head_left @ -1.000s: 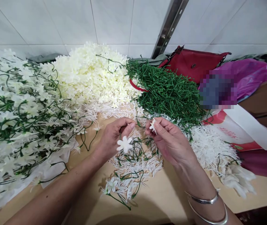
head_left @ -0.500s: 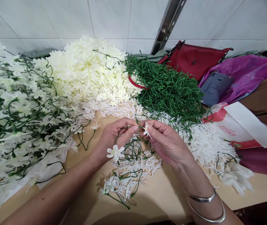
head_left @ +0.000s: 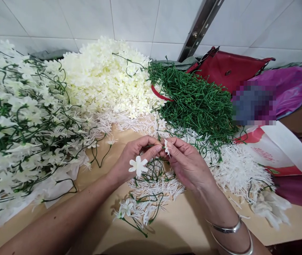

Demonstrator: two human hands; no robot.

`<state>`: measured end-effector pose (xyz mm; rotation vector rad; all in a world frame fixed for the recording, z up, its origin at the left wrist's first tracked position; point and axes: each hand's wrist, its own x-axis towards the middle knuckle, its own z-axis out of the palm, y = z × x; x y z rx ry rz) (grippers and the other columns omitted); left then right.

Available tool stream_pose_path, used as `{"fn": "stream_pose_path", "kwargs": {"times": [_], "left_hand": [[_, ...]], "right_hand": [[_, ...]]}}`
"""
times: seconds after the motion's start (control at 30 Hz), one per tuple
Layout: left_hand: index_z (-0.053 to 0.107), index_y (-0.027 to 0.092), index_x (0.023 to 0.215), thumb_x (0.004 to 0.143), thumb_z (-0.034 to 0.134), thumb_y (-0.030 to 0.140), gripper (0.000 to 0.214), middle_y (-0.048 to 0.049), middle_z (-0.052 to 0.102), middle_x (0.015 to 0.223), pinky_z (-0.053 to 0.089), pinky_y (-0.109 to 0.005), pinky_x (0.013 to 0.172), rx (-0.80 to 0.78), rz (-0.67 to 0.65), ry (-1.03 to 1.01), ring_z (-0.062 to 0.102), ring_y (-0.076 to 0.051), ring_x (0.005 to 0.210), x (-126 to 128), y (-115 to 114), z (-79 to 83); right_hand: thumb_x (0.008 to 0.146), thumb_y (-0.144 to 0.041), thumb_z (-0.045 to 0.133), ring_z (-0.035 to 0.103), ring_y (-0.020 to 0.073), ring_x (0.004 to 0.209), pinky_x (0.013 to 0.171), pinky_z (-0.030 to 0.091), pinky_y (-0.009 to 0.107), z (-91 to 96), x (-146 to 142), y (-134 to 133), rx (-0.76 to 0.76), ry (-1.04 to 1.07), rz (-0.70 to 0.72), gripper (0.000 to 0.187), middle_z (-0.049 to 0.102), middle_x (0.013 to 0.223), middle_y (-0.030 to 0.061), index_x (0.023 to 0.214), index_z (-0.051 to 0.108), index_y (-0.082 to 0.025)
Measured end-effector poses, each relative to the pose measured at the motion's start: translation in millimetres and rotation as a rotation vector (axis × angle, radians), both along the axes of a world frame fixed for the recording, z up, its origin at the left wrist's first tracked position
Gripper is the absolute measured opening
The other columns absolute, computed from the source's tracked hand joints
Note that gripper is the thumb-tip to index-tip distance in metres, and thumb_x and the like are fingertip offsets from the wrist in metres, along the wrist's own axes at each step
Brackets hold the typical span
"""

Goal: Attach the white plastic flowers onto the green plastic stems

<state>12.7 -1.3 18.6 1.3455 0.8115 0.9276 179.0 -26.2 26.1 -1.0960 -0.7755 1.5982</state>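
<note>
My left hand [head_left: 136, 154] pinches a thin green artificial flower stem near the middle of the view. A white artificial flower [head_left: 138, 166] with open petals hangs below its fingers, seemingly on the same stem. My right hand [head_left: 186, 161] is closed on a small white flower head [head_left: 167, 147], held between thumb and fingers right against the stem's tip. The two hands almost touch. Beneath them lie loose white stamens [head_left: 164, 186] tangled with green stems. A finished-looking flower [head_left: 126, 208] on its stem rests nearer to me.
At left is a large heap of stemmed white flowers [head_left: 26, 138]. Loose cream petals [head_left: 108, 78] are piled at the back, beside green stems [head_left: 193, 102]. White stamens [head_left: 243, 170], a red bag [head_left: 230, 69], a purple plastic bag [head_left: 294, 88] and a paper bag [head_left: 270, 152] sit at right.
The hands stay together at nearly the same place. The flower hanging under my left hand has turned to face the camera more. The whole view has shifted slightly.
</note>
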Motion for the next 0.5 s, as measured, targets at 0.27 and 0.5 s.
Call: {"fn": "stream_pose_path", "kwargs": {"times": [0.27, 0.5], "left_hand": [[0.067, 0.016, 0.084, 0.091, 0.068, 0.038, 0.023, -0.0004, 0.069, 0.077, 0.053, -0.025, 0.074, -0.111, 0.134, -0.091, 0.064, -0.012, 0.073, 7.5, -5.8, -10.6], [0.067, 0.016, 0.084, 0.092, 0.067, 0.034, 0.019, -0.001, 0.072, 0.079, 0.054, -0.024, 0.075, -0.096, 0.1, -0.115, 0.066, -0.011, 0.075, 5.4, -3.2, -11.3]], "right_hand": [[0.071, -0.043, 0.091, 0.054, 0.0122, 0.073, 0.072, 0.048, 0.027, -7.9, -12.6, -0.1, 0.089, -0.019, -0.123, 0.028, 0.062, 0.085, -0.0003, 0.072, 0.071, -0.023], [0.071, -0.04, 0.092, 0.053, 0.0102, 0.07, 0.071, 0.046, 0.023, -7.2, -16.1, 2.3, 0.08, 0.066, -0.097, 0.026, 0.06, 0.079, -0.0016, 0.072, 0.074, -0.022]]}}
